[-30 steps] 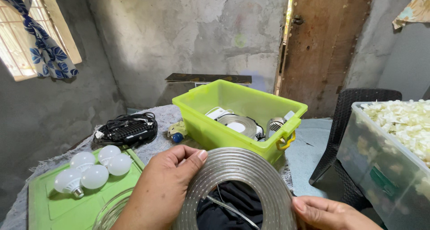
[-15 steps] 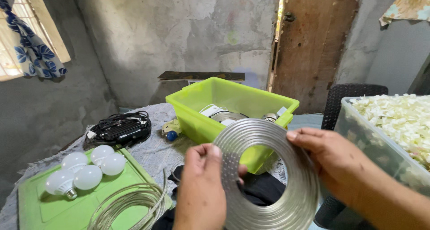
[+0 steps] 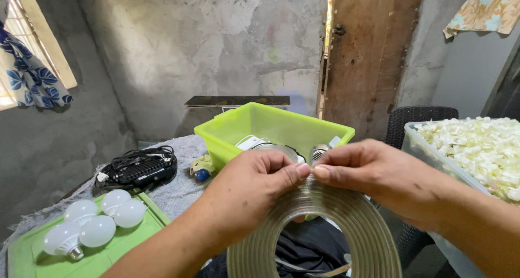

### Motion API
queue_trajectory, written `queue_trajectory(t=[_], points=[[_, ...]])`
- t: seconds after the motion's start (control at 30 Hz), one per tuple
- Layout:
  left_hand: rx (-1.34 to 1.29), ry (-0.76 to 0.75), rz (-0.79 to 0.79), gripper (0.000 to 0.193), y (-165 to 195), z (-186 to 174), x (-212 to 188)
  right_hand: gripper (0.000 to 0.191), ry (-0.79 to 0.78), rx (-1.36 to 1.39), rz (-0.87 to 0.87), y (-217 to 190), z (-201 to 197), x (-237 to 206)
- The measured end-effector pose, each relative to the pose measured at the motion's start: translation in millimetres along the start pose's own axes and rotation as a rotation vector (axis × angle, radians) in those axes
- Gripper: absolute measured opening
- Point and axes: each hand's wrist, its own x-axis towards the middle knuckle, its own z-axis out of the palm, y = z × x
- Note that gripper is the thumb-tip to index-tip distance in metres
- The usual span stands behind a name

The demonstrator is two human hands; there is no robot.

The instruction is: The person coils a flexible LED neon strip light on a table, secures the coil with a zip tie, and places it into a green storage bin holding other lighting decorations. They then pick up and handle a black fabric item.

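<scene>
At lower centre of the frame, the left hand [image 3: 254, 183] and right hand [image 3: 374, 175] pinch the top of a coiled translucent strip [image 3: 317, 229]. A loosened pinch could let its springy turns unwind onto the white bulbs [image 3: 95, 224].

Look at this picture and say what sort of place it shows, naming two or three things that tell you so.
Probably a small home workshop for assembling lights. Rough plaster walls and a worn wooden door suggest a plain house room; white LED bulbs on a green tray and a clear bin of white parts suggest assembly work.
</scene>
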Motion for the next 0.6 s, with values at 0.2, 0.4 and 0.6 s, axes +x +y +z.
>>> queue_trajectory(t=[0.2, 0.4, 0.6], points=[[0.076, 0.206, -0.061, 0.032, 0.5, -12.1, -23.3, 0.026, 0.166, 0.024, -0.016, 59.3, -40.5, -15.4], [0.03, 0.292, -0.097, 0.033, 0.0, -14.7, -31.3, 0.03, 0.37, -0.079, 0.134, 76.3, -61.4, -22.4], [-0.02, 0.307, -0.085, 0.033, -4.7, -22.2, -36.6, 0.033, 0.273, 0.102, 0.318, 74.3, -34.6, -25.6]])
